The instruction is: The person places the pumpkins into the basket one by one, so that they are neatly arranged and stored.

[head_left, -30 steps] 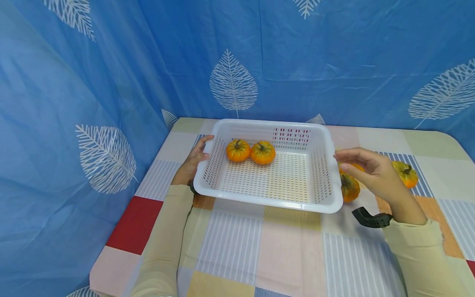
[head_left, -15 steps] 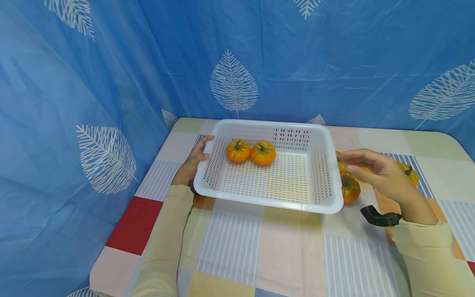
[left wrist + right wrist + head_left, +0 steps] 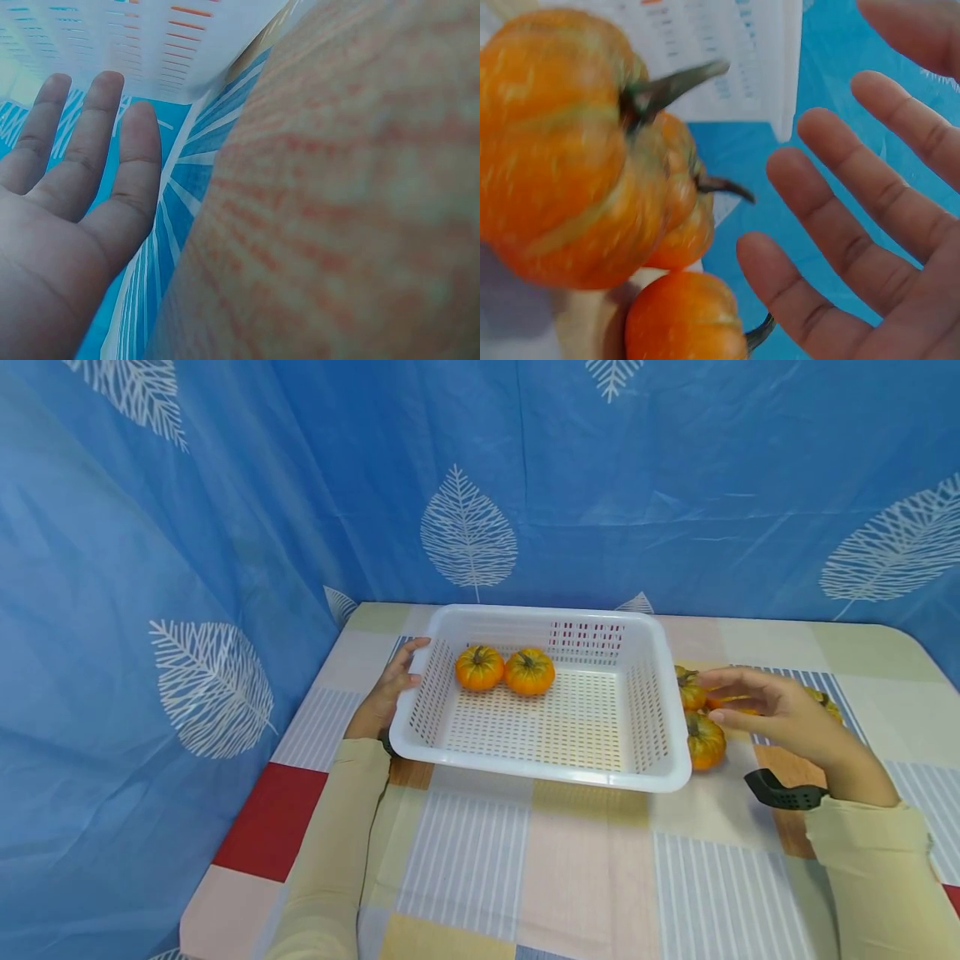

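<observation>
Head: left hand (image 3: 384,696) at the basket's (image 3: 532,766) left rim, thumb and fingers near straight. Two pumpkins (image 3: 529,672) inside, side by side, left of middle. Loose pumpkins (image 3: 706,742) sit on the cloth (image 3: 577,868) just right of the basket, partly hidden by the right hand (image 3: 772,706), which hovers above them holding nothing.

Left wrist: three fingers extended, spread, tips by the basket wall; no curl round it. Contact unclear here.

Right wrist: fingers extended, slightly spread, gripping nothing. Three loose pumpkins alongside, stems (image 3: 676,91) free.

My read: step in hand is lining up on a loose pumpkin. Next move likely calls for lowering the right hand and closing fingers round one body, clear of its neighbours, left hand steadying the basket.
</observation>
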Demonstrator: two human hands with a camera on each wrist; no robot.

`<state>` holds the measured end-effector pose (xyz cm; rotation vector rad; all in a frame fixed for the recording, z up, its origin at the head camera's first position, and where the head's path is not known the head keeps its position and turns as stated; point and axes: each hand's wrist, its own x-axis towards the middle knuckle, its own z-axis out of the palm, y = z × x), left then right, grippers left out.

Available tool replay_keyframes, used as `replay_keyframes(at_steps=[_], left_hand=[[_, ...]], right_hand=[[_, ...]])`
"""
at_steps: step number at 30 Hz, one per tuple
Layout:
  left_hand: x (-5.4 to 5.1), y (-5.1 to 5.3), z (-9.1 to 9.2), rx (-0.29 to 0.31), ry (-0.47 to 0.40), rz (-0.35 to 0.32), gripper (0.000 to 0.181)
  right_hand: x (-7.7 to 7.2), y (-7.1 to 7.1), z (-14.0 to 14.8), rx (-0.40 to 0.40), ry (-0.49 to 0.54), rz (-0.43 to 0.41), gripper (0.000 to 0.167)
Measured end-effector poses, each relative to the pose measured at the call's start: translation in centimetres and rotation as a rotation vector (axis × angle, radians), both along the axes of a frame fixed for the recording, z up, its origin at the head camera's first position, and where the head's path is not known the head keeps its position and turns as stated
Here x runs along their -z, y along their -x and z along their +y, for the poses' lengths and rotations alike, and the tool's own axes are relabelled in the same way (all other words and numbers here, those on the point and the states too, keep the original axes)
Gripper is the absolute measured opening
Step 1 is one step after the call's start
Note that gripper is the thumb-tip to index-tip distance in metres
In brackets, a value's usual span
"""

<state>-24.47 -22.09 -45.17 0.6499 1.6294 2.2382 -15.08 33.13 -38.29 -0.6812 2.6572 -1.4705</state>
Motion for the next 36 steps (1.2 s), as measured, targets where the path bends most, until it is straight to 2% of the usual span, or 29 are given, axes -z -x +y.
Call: replay_keyframes(at_steps=[5,11,25,30,36], left_hand=[[-0.1,-0.1,0.1,-0.026,0.022,-0.008,0.055],[0.0,-0.1,0.1,-0.028,0.017,-0.017,0.055],[-0.5,-0.4,0.3,-0.037,0.021,-0.041,0.055],[-0.4,-0.4,0.3,-0.047,0.03,-0.045,0.056],[-0.6,-0.5,0.3,-0.053,0.038,-0.048,0.056]], right_hand=[[0.7,0.2,0.9,0.018,-0.036,-0.055,0.046],[1.4,0.6,1.6,0.017,-0.06,-0.133,0.047],[2.3,0.8,2.4,-0.058,-0.076,-0.199,0.049],[2.2,0.8,2.4,-0.044,-0.139,-0.237,0.053],[2.3,0.8,2.5,-0.061,-0.199,-0.23,0.059]])
